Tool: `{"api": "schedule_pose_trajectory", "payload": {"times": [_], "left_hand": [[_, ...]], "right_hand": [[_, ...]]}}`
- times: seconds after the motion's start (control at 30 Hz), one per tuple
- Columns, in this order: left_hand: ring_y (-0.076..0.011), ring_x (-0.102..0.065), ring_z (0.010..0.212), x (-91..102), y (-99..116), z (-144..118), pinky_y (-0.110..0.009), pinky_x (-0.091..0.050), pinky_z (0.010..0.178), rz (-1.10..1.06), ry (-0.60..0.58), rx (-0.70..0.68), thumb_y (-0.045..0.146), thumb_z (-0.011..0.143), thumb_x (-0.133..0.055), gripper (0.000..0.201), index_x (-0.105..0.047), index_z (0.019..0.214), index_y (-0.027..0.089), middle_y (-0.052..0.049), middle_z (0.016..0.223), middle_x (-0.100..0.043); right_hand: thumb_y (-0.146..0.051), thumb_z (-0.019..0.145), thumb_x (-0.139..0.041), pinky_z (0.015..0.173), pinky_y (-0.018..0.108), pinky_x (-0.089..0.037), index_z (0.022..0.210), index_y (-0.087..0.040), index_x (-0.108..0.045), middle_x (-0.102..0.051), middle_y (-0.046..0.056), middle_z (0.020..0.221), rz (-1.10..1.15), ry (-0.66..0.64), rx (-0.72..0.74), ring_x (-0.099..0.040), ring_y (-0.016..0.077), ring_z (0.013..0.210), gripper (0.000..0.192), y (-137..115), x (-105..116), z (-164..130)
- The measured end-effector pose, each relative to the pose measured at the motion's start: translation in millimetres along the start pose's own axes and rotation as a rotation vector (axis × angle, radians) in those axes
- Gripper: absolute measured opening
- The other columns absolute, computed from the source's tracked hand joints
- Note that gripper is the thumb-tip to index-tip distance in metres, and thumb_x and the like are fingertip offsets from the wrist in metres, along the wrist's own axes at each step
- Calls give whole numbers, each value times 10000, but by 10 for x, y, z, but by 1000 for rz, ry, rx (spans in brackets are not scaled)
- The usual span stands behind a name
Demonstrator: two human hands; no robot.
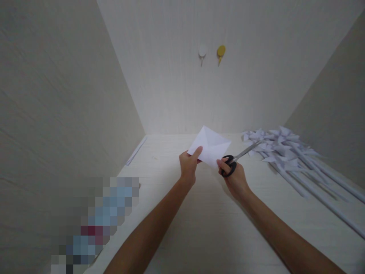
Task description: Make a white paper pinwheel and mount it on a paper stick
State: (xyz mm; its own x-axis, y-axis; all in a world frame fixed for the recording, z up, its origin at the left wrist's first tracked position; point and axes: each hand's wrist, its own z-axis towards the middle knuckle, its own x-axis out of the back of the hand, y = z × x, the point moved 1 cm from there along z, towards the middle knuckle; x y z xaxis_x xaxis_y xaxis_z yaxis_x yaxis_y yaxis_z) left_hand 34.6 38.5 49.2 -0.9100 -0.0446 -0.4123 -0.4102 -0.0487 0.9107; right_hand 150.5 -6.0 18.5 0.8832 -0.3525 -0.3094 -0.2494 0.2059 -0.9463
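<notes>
A square of white paper (209, 146) with diagonal creases is held up above the white table. My left hand (189, 163) grips its left corner, thumb on top and fingers underneath. Close to the paper's lower right corner, my right hand (235, 177) has a pair of scissors (229, 166) with black handles hooked on its fingers. The blades point up and to the right, away from the paper, and look closed together. My right fingertips pinch at the paper's near corner.
On the right of the table (182, 236) lie several white paper pinwheels (281, 146) on long paper sticks. A folded paper strip (137, 151) rests at the left edge. Two hooks, one white (202, 51) and one yellow (221, 51), are on the wall behind. A pixelated area covers the lower left.
</notes>
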Motion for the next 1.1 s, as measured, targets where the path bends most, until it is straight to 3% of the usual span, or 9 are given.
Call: {"api": "schedule_pose_trajectory", "payload": {"times": [0.1,0.23,0.4,0.57,0.77,1.1], "left_hand": [[-135,-561,603,1,0,-16,-290,-503,567,-11,-47,68,294,529,-696,324,-621,744,62,-83,719,-629],[-119,-542,558,37,28,21,-264,-494,519,88,-24,6,319,533,-690,307,-614,686,64,-59,649,-607],[-85,-500,501,118,166,125,-228,-477,470,194,60,-209,365,573,-661,297,-581,618,82,-6,559,-544],[-86,-513,511,151,317,180,-214,-475,460,211,85,-325,377,579,-655,303,-586,631,86,-2,561,-545],[-103,-548,541,137,396,168,-231,-492,482,162,87,-317,370,541,-682,317,-595,650,85,-25,609,-588],[-104,-574,569,105,380,132,-222,-516,488,191,52,-309,361,632,-613,277,-594,741,107,-26,670,-609]], "right_hand": [[-328,587,-684,474,228,-300,608,-160,-518,-454,-39,542,-24,-6,43,-394,84,500,238,-14,22,-15],[-370,634,-643,457,219,-272,584,-153,-501,-444,-36,525,-135,-47,17,-370,76,483,264,-19,47,-46],[-519,741,-455,404,220,-208,547,-164,-436,-387,-42,473,-254,-361,-166,-314,64,409,405,49,46,-146],[-560,746,-419,430,232,-217,537,-177,-382,-353,-44,470,-564,-583,-147,-312,72,432,438,47,0,-248],[-577,745,-405,460,238,-232,566,-184,-362,-356,-37,521,-666,-617,-127,-322,84,478,434,27,-25,-283],[-554,761,-410,467,235,-251,573,-184,-365,-362,-37,527,-676,-640,-106,-329,85,486,418,32,-34,-303]]}}
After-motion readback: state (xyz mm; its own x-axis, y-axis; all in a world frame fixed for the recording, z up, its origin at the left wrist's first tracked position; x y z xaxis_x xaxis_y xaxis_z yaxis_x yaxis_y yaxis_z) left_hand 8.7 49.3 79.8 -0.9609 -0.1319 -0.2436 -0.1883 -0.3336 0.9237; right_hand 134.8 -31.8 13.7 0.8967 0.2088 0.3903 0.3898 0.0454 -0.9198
